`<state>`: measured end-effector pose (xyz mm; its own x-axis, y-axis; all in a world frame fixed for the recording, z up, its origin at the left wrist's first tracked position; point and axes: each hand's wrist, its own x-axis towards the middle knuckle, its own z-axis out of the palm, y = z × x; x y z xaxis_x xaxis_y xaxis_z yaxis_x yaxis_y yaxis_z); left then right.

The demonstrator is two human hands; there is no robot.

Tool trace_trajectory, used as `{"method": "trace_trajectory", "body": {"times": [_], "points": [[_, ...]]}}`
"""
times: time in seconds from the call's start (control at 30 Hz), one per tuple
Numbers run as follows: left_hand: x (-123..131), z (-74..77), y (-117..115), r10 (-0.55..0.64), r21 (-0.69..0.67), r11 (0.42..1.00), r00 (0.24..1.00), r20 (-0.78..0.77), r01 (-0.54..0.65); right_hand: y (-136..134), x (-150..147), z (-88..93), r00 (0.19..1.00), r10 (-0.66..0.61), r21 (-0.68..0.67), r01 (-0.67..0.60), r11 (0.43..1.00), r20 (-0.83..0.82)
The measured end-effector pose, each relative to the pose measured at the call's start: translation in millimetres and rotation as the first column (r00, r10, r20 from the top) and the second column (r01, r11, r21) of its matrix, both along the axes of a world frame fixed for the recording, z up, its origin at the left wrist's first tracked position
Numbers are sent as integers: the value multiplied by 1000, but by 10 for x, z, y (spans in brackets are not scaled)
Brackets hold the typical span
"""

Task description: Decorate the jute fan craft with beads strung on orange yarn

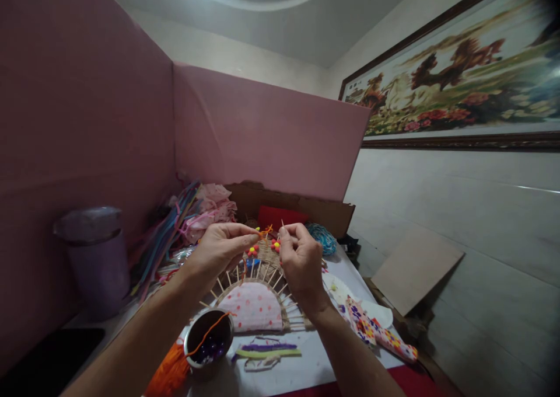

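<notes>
My left hand (227, 245) is closed in a pinch on a strand of orange yarn (266, 231). Level with it, my right hand (301, 263) pinches a thin wooden stick (282, 223) whose tip sticks up above the fingers. Beneath both hands lies a half-round craft piece (251, 306) of pink-dotted white fabric, with wooden sticks fanning out through brown twine. Small red-and-yellow flowers (252, 250) show between the hands. An orange strand crosses a metal cup (188, 341) with dark purple beads inside, beside an orange yarn bundle (168, 371).
Purple and green strips (269, 351) lie at the front of the table. Flowered fabric (380, 333) is on the right, blue yarn (321, 238) farther back. Pipe cleaners (168, 233) and pink cloth (214, 204) pile up left, near a lilac bin (98, 268). Pink panels (262, 134) enclose the back.
</notes>
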<state>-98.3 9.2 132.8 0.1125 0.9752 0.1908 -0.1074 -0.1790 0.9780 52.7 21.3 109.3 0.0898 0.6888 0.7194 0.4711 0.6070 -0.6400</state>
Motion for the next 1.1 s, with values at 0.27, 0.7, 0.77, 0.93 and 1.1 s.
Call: {"method": "trace_trajectory", "body": {"times": [0.27,0.7,0.77,0.93,1.1], "points": [[-29,-35,47,-4,33,999,1000,15,3,-241,-121,8,986,144,-7,-143,990,82],[30,-4,9,109,184,979,990,-86,-91,-214,-149,-30,985,162,-29,-160,987,60],[29,-5,8,112,199,976,989,-97,-91,-209,-147,-25,987,149,-35,-148,988,51],[39,-9,-6,110,256,964,985,-130,-74,-166,-133,-33,988,144,-43,-141,989,63],[48,-9,-25,26,164,986,995,-97,-10,44,-50,-65,998,45,-31,-44,999,45]]}}
